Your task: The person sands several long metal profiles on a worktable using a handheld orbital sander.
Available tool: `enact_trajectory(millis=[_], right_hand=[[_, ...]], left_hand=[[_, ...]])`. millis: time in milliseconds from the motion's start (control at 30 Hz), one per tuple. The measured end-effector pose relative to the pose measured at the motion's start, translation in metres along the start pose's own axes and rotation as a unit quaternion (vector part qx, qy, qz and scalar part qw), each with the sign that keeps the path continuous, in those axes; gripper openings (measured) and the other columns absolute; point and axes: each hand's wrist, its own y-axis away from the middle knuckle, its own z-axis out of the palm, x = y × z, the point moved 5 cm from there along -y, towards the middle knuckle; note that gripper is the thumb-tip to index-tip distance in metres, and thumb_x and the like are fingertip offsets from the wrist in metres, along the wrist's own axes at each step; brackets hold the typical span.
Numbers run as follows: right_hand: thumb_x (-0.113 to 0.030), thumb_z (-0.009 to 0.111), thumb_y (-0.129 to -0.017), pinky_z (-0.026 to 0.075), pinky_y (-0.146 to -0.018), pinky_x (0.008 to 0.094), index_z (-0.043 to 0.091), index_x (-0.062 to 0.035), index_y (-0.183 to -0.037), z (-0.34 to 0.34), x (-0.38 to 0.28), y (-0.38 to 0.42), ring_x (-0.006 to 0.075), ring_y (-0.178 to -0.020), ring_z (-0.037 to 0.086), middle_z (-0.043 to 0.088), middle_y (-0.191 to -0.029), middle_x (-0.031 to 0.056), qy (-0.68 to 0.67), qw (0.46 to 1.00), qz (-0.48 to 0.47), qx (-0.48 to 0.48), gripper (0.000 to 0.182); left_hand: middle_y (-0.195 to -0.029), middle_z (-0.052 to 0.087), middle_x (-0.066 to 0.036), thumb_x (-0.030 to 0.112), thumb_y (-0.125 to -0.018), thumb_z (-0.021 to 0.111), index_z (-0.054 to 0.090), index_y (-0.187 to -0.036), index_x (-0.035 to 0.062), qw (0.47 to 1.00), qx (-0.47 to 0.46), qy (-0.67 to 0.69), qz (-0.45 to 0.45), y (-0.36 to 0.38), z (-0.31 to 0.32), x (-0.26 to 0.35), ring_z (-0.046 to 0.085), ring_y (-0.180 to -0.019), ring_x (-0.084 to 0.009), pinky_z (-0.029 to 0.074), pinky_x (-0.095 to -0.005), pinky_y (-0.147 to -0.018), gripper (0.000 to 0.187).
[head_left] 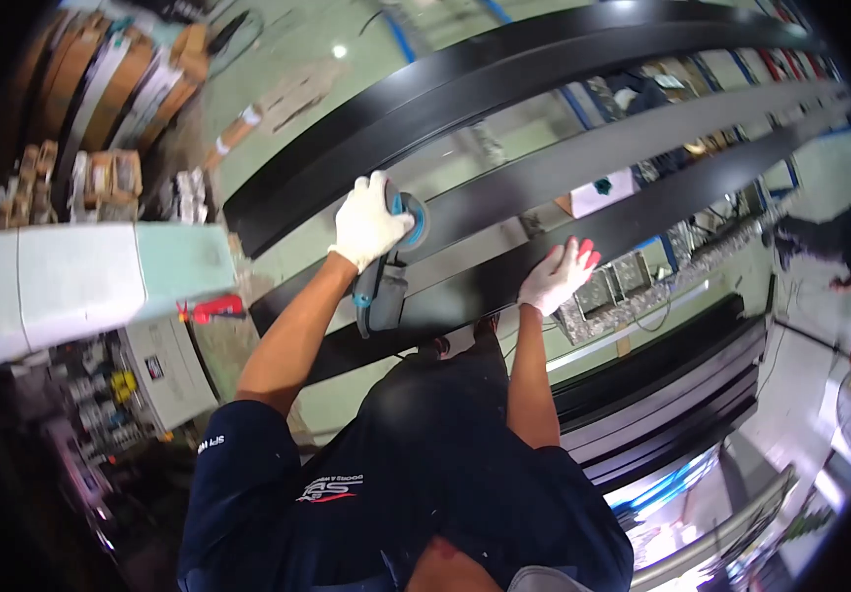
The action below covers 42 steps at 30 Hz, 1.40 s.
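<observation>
My left hand (366,225), in a white work glove, is wrapped over the head of a teal and dark grey power sander (383,294). The tool's round pad shows beside my thumb, against a long grey metal profile (465,202). My right hand (558,277), in a white glove with red fingertips, lies with fingers stretched on the edge of the nearest dark profile (490,286). Nothing shows in its grasp. Farther off, a wide black profile (396,109) runs roughly parallel to these.
More dark profiles (662,395) are stacked at the right, behind a speckled support frame (633,286). At the left stand a pale cabinet (80,281), a red fire extinguisher (213,309) and packed cardboard (100,79). A person (825,242) is at the far right.
</observation>
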Motion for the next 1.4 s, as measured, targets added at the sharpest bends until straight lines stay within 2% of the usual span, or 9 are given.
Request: enact_trajectory(millis=[100,233,333,467,667,933,1033,1167,1400], right_hand=[[-0.028,0.054,-0.116,0.027,-0.134,0.0651,0.072,-0.0046,-0.147,0.0,-0.006,-0.005,0.0491,-0.161,0.043,0.058,-0.167,0.0235,0.072,0.995,0.017,-0.063,0.043],[-0.034,0.06,-0.111,0.025,-0.128,0.0773,0.066,-0.0094,-0.153,0.008,-0.018,-0.025,0.0449,-0.16,0.043,0.056,-0.168,0.021,0.21,0.961,-0.12,-0.135,0.049],[-0.041,0.062,-0.11,0.026,-0.131,0.0703,0.063,-0.0085,-0.156,0.02,-0.086,-0.051,0.0404,-0.163,0.04,0.055,-0.168,0.0159,0.174,0.907,-0.223,-0.313,0.056],[-0.051,0.06,-0.112,0.025,-0.135,0.064,0.058,-0.0075,-0.16,0.095,-0.15,0.013,0.0378,-0.163,0.04,0.054,-0.168,0.0127,0.048,0.816,-0.434,-0.379,0.065],[-0.063,0.052,-0.113,0.018,-0.139,0.0621,0.055,-0.0075,-0.165,0.103,-0.155,-0.064,0.0374,-0.169,0.033,0.051,-0.174,0.0151,0.158,0.756,-0.44,-0.458,0.076],[-0.053,0.05,-0.115,0.02,-0.139,0.0596,0.077,-0.0124,-0.143,0.149,-0.056,-0.224,0.0356,-0.164,0.042,0.062,-0.166,0.0123,0.19,0.892,-0.318,-0.259,0.055],[-0.043,0.054,-0.115,0.025,-0.137,0.0557,0.083,-0.0171,-0.129,0.155,-0.04,-0.227,0.0299,-0.157,0.052,0.073,-0.152,0.0055,0.128,0.913,-0.317,-0.221,0.041],[-0.038,0.052,-0.117,0.028,-0.135,0.0545,0.083,-0.015,-0.128,0.154,-0.021,-0.235,0.0301,-0.152,0.056,0.078,-0.145,0.0042,0.115,0.905,-0.351,-0.212,0.04],[-0.039,0.05,-0.118,0.026,-0.137,0.0517,0.084,-0.0124,-0.129,0.157,-0.02,-0.24,0.0293,-0.156,0.055,0.078,-0.145,0.0076,0.095,0.912,-0.328,-0.226,0.045]], left_hand=[[-0.13,0.067,-0.025,0.038,-0.08,0.086,0.062,-0.138,0.0065,0.997,0.049,-0.004,-0.056,0.056,-0.02,-0.069,0.068,-0.126,-0.045,0.057,-0.0536,-0.106,0.069],[-0.126,0.073,-0.027,0.034,-0.082,0.087,0.064,-0.136,0.0036,0.978,0.094,0.009,-0.184,0.113,-0.05,-0.184,0.073,-0.119,-0.0461,0.057,-0.0509,-0.107,0.066],[-0.123,0.075,-0.026,0.026,-0.082,0.088,0.067,-0.132,0.0038,0.95,0.174,0.003,-0.259,0.153,-0.071,-0.266,0.075,-0.115,-0.0439,0.058,-0.049,-0.105,0.059],[-0.116,0.075,-0.022,0.027,-0.082,0.087,0.069,-0.128,0.0055,0.913,0.144,0.048,-0.377,0.184,-0.075,-0.323,0.075,-0.108,-0.0371,0.057,-0.0459,-0.1,0.054],[-0.121,0.072,-0.02,0.025,-0.082,0.087,0.067,-0.133,0.0035,0.947,0.148,0.028,-0.283,0.152,-0.051,-0.225,0.072,-0.114,-0.039,0.056,-0.0467,-0.104,0.058],[-0.109,0.069,-0.021,0.031,-0.082,0.085,0.068,-0.116,0.004,0.987,0.158,-0.016,-0.027,0.016,0.003,-0.004,0.071,-0.102,-0.0428,0.06,-0.0536,-0.091,0.047],[-0.119,0.072,-0.023,0.032,-0.08,0.079,0.071,-0.118,0.0016,0.997,-0.014,0.067,-0.038,-0.035,0.023,0.093,0.07,-0.115,-0.0427,0.059,-0.0538,-0.097,0.049],[-0.121,0.068,-0.025,0.024,-0.079,0.079,0.072,-0.125,0.0054,0.989,-0.009,0.118,0.086,-0.06,0.049,0.186,0.068,-0.122,-0.0461,0.06,-0.0556,-0.1,0.05],[-0.124,0.066,-0.024,0.025,-0.079,0.081,0.073,-0.13,0.012,0.993,0.007,0.106,0.056,-0.035,0.034,0.115,0.071,-0.115,-0.045,0.061,-0.0547,-0.095,0.053]])
